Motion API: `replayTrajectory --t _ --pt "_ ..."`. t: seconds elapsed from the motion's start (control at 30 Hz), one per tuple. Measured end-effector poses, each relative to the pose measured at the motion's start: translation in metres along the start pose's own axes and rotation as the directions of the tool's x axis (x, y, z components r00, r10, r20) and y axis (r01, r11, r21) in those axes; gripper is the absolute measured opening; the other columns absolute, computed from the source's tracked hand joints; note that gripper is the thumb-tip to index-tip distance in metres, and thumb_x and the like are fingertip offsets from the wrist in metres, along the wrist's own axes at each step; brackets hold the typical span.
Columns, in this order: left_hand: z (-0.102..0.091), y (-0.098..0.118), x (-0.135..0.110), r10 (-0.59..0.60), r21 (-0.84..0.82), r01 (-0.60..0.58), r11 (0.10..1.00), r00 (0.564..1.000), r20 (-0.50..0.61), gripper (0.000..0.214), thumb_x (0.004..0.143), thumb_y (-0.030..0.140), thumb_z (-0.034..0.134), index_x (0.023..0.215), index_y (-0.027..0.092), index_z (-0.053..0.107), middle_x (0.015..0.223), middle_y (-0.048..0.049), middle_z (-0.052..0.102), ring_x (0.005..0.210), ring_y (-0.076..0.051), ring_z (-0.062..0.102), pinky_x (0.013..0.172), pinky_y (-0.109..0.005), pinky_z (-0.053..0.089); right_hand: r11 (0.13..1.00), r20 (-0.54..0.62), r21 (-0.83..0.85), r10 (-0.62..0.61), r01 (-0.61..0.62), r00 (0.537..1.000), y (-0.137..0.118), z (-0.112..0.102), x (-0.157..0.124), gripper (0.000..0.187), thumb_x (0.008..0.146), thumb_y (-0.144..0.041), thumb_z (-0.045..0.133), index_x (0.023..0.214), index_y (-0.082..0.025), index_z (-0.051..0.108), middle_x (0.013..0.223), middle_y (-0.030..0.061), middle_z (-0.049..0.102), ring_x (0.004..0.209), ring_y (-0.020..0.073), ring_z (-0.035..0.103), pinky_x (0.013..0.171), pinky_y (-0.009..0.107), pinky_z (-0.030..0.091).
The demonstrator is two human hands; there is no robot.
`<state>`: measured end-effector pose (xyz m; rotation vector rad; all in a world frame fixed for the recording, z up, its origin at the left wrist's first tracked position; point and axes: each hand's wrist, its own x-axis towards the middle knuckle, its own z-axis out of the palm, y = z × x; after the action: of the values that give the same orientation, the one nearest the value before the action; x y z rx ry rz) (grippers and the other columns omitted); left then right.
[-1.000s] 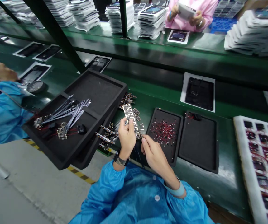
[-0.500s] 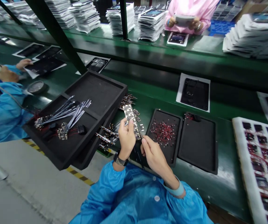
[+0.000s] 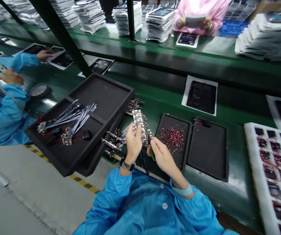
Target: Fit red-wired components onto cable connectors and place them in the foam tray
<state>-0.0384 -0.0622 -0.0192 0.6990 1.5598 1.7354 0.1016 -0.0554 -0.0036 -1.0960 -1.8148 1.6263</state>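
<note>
A narrow panel of small circuit boards (image 3: 138,119) is pinched upright between the thumb and fingers of my left hand (image 3: 133,142). Close by on the right, my right hand (image 3: 160,153) is closed around green-handled pliers (image 3: 152,153), mostly covered by my fingers. A small pale board piece (image 3: 149,133) shows at the tool's tip, just beside the panel's lower right edge. More loose boards (image 3: 144,120) lie on the bench behind the panel. Both hands are above the bench's near edge.
Stacked black trays (image 3: 101,122) at left hold ribbon cables and wired parts. To the right are a tray of red-wired bits (image 3: 161,130), another black tray (image 3: 207,156) and a white foam tray (image 3: 253,163). A black panel on paper (image 3: 201,96) lies behind. Co-workers sit left and across.
My right hand and the tool have shifted slightly right, away from the panel, showing the green handle. The panel has tilted a little more upright. At left, a co-worker's arm has reached farther right.
</note>
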Motion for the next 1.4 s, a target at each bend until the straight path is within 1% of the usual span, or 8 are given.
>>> replayTrajectory --t 0.17,0.43,0.53,0.63,0.7,0.87,1.0,1.4 --pt "0.001 0.001 -0.006 0.008 -0.006 -0.008 1.0 0.999 0.039 0.038 0.098 0.053 0.061 0.113 0.018 0.059 0.068 0.0024 0.063 0.053 -0.011 0.057 0.051 -0.019 0.044 0.99 -0.024 -0.141 -0.011 0.008 1.0 -0.006 -0.001 0.005 0.035 0.111 -0.045 0.035 0.102 -0.022 0.061 0.075 0.0015 0.067 0.071 0.0192 0.066 0.069 0.029 0.049" --pt "0.002 0.002 -0.008 0.028 0.017 -0.029 0.999 0.999 0.028 0.037 0.098 0.052 0.061 0.112 0.018 0.06 0.066 0.0037 0.058 0.053 -0.01 0.053 0.053 -0.02 0.044 0.99 -0.043 -0.14 -0.018 0.012 0.999 -0.01 0.001 0.004 0.039 0.111 -0.047 0.034 0.087 -0.024 0.053 0.065 -0.0018 0.059 0.061 0.0162 0.06 0.063 0.027 0.047" --pt "0.002 0.002 -0.006 -0.052 -0.056 0.055 0.997 0.998 0.047 0.04 0.096 0.055 0.063 0.112 0.018 0.06 0.065 0.0043 0.057 0.051 -0.01 0.052 0.051 -0.02 0.043 1.0 -0.013 0.021 -0.011 0.011 1.0 -0.012 0.004 0.005 0.04 0.109 -0.052 0.035 0.093 -0.022 0.055 0.064 -0.0021 0.059 0.057 0.0156 0.059 0.059 0.027 0.048" --pt "0.001 0.0 -0.003 -0.198 -0.151 0.218 0.964 0.971 0.135 0.042 0.092 0.059 0.067 0.101 0.019 0.058 0.063 0.0063 0.053 0.046 -0.008 0.047 0.046 -0.019 0.039 0.965 0.043 0.261 0.004 -0.015 0.999 -0.014 0.007 0.006 0.039 0.106 -0.056 0.039 0.115 -0.021 0.054 0.065 -0.0034 0.061 0.054 0.0163 0.06 0.056 0.028 0.052" --pt "0.0 -0.001 -0.001 -0.241 -0.185 0.27 0.945 0.956 0.167 0.043 0.09 0.059 0.069 0.096 0.018 0.058 0.064 0.0063 0.052 0.046 -0.007 0.046 0.045 -0.018 0.038 0.955 0.03 0.294 0.038 -0.045 0.999 -0.013 0.007 0.007 0.043 0.105 -0.057 0.041 0.127 -0.02 0.05 0.066 -0.0041 0.062 0.053 0.0164 0.06 0.054 0.028 0.052" --pt "-0.002 -0.001 0.0 -0.073 -0.113 0.076 0.991 0.997 0.036 0.041 0.094 0.057 0.065 0.105 0.018 0.059 0.067 0.0044 0.058 0.049 -0.008 0.049 0.047 -0.018 0.039 0.999 -0.043 0.032 0.033 -0.031 0.999 -0.006 0.0 0.009 0.042 0.109 -0.049 0.037 0.133 -0.019 0.052 0.071 -0.0014 0.065 0.063 0.0167 0.064 0.064 0.028 0.052" --pt "-0.001 0.002 -0.003 0.012 0.002 -0.012 1.0 1.0 0.013 0.039 0.098 0.056 0.06 0.107 0.019 0.058 0.065 0.0042 0.059 0.047 -0.008 0.05 0.048 -0.019 0.041 0.992 -0.037 -0.123 0.003 -0.007 0.999 -0.005 -0.002 0.007 0.039 0.11 -0.043 0.034 0.137 -0.021 0.053 0.078 0.001 0.069 0.073 0.0185 0.067 0.072 0.03 0.051" --pt "0.001 -0.002 -0.006 0.066 0.078 -0.066 0.995 0.998 -0.002 0.035 0.1 0.053 0.058 0.108 0.018 0.058 0.068 0.0033 0.06 0.051 -0.009 0.05 0.049 -0.019 0.038 0.965 -0.019 -0.262 0.01 -0.014 1.0 -0.012 0.002 0.007 0.036 0.111 -0.04 0.032 0.129 -0.023 0.057 0.069 -0.0006 0.063 0.065 0.0201 0.062 0.065 0.029 0.045"
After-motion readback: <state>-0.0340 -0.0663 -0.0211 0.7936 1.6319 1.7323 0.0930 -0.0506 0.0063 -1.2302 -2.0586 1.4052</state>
